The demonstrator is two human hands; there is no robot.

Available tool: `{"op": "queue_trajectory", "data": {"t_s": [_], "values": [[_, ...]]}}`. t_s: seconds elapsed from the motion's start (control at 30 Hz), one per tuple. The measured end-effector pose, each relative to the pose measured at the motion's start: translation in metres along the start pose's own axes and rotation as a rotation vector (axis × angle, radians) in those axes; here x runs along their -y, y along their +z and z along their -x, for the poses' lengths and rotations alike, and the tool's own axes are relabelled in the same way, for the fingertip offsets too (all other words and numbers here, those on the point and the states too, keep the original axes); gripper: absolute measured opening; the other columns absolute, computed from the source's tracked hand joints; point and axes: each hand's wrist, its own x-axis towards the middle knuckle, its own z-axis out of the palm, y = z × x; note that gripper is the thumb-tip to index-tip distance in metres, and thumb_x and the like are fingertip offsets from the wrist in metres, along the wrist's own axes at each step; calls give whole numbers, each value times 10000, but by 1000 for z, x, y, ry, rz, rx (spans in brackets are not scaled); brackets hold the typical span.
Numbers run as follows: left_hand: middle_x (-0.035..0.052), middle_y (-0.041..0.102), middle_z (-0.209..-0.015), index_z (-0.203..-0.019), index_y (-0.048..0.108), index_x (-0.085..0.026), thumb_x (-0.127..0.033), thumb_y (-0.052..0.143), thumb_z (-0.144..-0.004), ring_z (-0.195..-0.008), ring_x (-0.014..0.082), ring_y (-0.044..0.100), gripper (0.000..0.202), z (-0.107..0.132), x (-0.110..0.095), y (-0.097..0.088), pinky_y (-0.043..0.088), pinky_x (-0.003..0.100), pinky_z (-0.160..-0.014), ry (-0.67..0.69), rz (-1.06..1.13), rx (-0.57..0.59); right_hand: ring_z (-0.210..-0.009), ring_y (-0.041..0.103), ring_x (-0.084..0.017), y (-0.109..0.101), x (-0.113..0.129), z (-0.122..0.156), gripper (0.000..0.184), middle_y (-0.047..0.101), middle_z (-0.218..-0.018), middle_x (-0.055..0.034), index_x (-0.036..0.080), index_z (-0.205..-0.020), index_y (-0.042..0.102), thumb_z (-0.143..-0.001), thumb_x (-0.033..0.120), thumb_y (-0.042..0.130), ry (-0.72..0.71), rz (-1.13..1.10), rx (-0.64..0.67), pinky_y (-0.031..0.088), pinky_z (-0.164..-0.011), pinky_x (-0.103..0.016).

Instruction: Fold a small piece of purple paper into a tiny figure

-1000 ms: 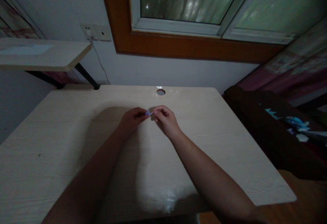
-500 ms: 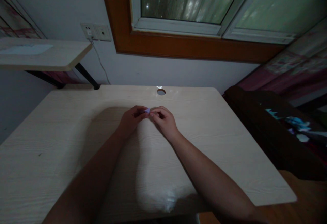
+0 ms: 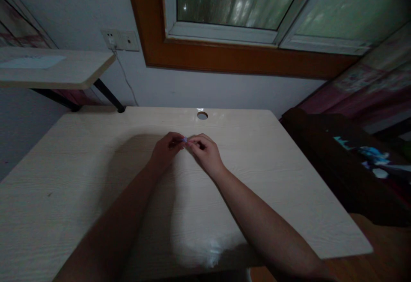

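A small pale purple piece [image 3: 185, 139], perhaps folded paper, is pinched between my two hands above the desk [image 3: 250, 179]. My left hand [image 3: 165, 149] grips its left side between thumb and fingers. From the right, my right hand [image 3: 205, 150] closes its thumb and index finger on the other side. The fingertips of both hands nearly meet and cover most of the piece, so its full shape is hidden. Both forearms reach in from the near edge.
A round cable hole [image 3: 202, 115] lies near the desk's back edge. At the left, a raised shelf [image 3: 93, 65] on black legs holds a paper sheet [image 3: 35, 61]. A white cord [image 3: 125, 74] hangs from the wall socket [image 3: 111, 39]. Dark furniture [image 3: 321, 157] with blue items stands right.
The purple piece has shifted slightly left and less of it shows between the fingertips. My hands have stayed in nearly the same place.
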Motion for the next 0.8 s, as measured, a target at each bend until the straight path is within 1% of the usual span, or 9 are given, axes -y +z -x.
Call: {"op": "queue_trajectory", "data": {"t_s": [0.37,0.53,0.6,0.8], "values": [[22,720,-912,-992,648,-216,-330,700,-845,-809,160,692,193,0,1,1,576,300,-765,37,-120,9,-666,530,-145,0,0,0,79,631,-819,-18,230,-835,712,-864,287,665,19,36,7,428,-639,-285],[30,705,-958,-1027,670,-233,-340,651,-888,-850,157,686,176,-1,5,0,581,292,-785,122,-175,44,-660,530,-145,-1,2,0,68,630,-804,-18,228,-817,706,-856,264,663,6,49,8,429,-639,-288],[35,688,-968,-1027,673,-235,-346,627,-906,-851,154,681,171,-1,4,1,584,281,-766,154,-193,51,-660,535,-148,0,2,0,66,636,-808,-20,230,-814,704,-854,265,664,3,60,-5,436,-640,-290],[44,612,-979,-963,653,-206,-280,622,-904,-802,126,644,100,-1,-3,1,585,244,-708,224,-221,16,-670,559,-153,0,4,2,65,655,-855,-33,231,-846,707,-867,266,655,-26,103,-22,459,-646,-298]]}}
